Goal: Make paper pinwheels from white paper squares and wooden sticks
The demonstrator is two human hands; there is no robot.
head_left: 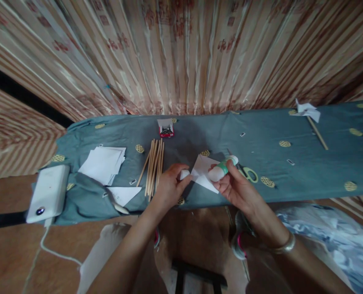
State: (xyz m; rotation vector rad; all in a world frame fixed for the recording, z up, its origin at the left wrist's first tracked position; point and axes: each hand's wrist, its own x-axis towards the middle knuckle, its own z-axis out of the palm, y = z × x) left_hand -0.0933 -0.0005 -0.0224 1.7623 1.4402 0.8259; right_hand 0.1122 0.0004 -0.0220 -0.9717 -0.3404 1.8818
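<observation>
Gripping a white-and-green bottle [222,168], the right hand [234,184] closes its fingers round the middle, bottle tilted, over the right side of a white paper sheet [201,165]. Left hand [171,184] pinches a small white piece [183,174], cap-like, by the sheet's left side; a gap separates the two hands. Sheet lies flat on the cloth-covered desk [316,171], toward the near edge. Far edge runs along a striped curtain [181,57], which bounds reach that way. Left of the left hand, a bundle of wooden sticks [153,171] limits sideways room; beyond it, a paper stack [102,163] and a cut paper piece [124,195], the latter close to the near edge. Small red box [166,130] sits open toward the far edge. Scissors [249,174] lie just beside the right hand; farther right, a wide span of cloth reaches to a paper pinwheel [307,111] on a stick. White device [48,195] occupies the left end, its cable dropping past the edge. Hard to make out: box contents, small and dark; scissor blades, mostly behind bottle and hand; the small white piece, partly covered by fingers. Desk's right end runs out of view.
</observation>
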